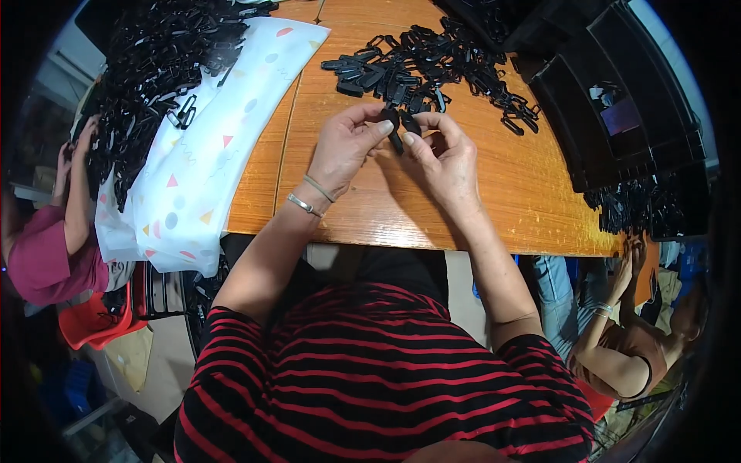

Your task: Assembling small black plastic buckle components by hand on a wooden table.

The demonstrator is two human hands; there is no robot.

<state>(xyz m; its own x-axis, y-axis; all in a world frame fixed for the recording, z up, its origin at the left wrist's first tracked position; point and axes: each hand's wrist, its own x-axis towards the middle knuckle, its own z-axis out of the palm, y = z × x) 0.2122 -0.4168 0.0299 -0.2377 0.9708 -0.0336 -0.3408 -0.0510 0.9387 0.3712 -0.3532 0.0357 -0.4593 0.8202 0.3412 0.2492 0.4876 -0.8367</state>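
Pinched between thumb and fingers, one black plastic piece [394, 130] is in the left hand [343, 143]; the right hand [448, 158] closes likewise on a second black piece [411, 123], both over the middle of the table [502, 193]. On the table's left side, a patterned white sheet [193, 174] bears a heap of black parts [154, 65]. Toward the table's far edge lies a loose black pile [459, 62]; at its right side is a black bin [557, 119].
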